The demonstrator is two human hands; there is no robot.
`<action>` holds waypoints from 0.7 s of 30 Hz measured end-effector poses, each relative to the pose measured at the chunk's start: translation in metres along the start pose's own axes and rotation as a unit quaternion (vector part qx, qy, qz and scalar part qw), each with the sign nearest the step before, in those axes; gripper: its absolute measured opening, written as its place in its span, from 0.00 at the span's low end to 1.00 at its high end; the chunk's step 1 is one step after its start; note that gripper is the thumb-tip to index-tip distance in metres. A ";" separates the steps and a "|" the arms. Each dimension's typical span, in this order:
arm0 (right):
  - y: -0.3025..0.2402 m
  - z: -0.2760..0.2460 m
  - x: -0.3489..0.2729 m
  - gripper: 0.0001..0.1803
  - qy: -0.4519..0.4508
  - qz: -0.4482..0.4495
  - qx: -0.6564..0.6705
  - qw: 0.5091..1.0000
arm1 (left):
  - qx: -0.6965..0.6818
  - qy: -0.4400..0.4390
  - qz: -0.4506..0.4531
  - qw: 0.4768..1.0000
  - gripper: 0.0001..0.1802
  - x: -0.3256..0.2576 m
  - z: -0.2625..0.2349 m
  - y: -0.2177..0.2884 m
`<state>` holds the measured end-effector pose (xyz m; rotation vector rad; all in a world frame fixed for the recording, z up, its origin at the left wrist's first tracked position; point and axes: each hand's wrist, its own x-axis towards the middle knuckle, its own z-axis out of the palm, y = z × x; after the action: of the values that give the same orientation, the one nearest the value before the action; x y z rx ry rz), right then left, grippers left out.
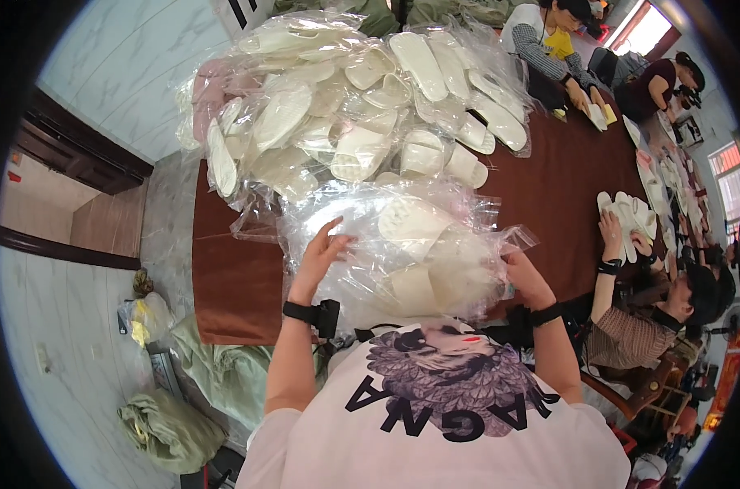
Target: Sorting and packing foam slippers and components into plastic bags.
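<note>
Single head-worn fisheye view, looking steeply down, close over the brown table (231, 277), edges bending

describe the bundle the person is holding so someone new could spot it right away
On the long dark red table, find the big heap of bagged pale slippers at its far end. Nearer the wearer, the left hand and right hand grip a clear plastic bundle of cream slippers, the only one held.

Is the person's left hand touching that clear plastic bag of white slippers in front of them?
Touching. In the head view, the left hand rests its fingers on the clear plastic bag of white slippers, with no gap visible between fingers and plastic.
</note>
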<state>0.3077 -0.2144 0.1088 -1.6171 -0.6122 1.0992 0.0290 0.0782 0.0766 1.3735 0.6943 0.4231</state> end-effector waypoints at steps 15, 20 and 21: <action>-0.029 -0.022 -0.031 0.15 0.072 0.001 0.083 0.994 | 0.054 0.371 -0.003 0.927 0.12 0.004 -0.045 -0.048; 0.014 -0.080 -0.047 0.15 0.202 -0.088 0.168 0.961 | 0.155 0.432 0.027 0.888 0.11 -0.022 -0.045 -0.047; 0.020 -0.092 -0.051 0.15 0.214 -0.091 0.183 0.955 | 0.154 0.420 0.067 0.892 0.18 -0.026 -0.043 -0.045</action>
<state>0.3634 -0.3058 0.1120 -1.3808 -0.2434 0.6480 -0.0241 0.0853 0.0357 1.5260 1.4232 1.0878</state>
